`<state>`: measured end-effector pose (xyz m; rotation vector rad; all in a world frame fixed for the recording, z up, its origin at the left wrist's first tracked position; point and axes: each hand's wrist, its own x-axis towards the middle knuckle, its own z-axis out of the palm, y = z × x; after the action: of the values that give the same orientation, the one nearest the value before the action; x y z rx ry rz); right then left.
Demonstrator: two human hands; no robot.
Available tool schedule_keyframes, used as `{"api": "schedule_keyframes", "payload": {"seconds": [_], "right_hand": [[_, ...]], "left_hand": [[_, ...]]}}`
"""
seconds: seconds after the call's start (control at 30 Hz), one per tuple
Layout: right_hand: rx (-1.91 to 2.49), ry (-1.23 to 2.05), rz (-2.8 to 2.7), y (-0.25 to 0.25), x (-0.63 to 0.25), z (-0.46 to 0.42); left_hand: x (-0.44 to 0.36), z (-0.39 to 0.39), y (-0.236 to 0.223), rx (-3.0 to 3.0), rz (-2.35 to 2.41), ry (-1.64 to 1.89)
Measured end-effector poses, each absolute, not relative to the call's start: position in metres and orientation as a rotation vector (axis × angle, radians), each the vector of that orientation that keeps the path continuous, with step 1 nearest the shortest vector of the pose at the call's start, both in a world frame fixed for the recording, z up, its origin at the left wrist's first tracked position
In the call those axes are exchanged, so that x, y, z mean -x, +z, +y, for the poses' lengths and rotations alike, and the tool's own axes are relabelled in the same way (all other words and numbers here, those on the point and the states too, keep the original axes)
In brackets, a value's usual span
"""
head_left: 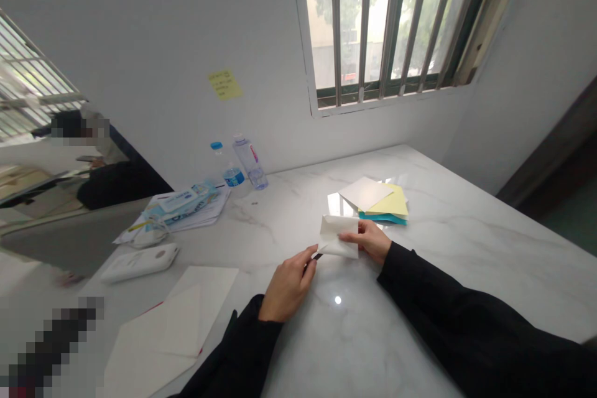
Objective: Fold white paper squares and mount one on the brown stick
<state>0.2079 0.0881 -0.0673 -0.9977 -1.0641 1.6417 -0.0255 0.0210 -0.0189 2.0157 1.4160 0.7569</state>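
Folded white paper (338, 237) runs left to right between the hands: fingers of the right hand (366, 241) pinch its right edge, while the nearer left hand (286, 283) pinches its left corner.

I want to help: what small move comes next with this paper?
Maybe press the folded white paper flat on the marble table, since the left hand and right hand hold it up and its layers look loose.
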Motion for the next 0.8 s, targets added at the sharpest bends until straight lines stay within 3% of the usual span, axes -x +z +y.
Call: {"api": "schedule_keyframes", "payload": {"seconds": [0.8], "right_hand": [[1.056,1.648,-0.98,-0.06,-0.205,0.082]], "left_hand": [[0.01,0.015,-0.023,-2.207,1.785,0.743]]}}
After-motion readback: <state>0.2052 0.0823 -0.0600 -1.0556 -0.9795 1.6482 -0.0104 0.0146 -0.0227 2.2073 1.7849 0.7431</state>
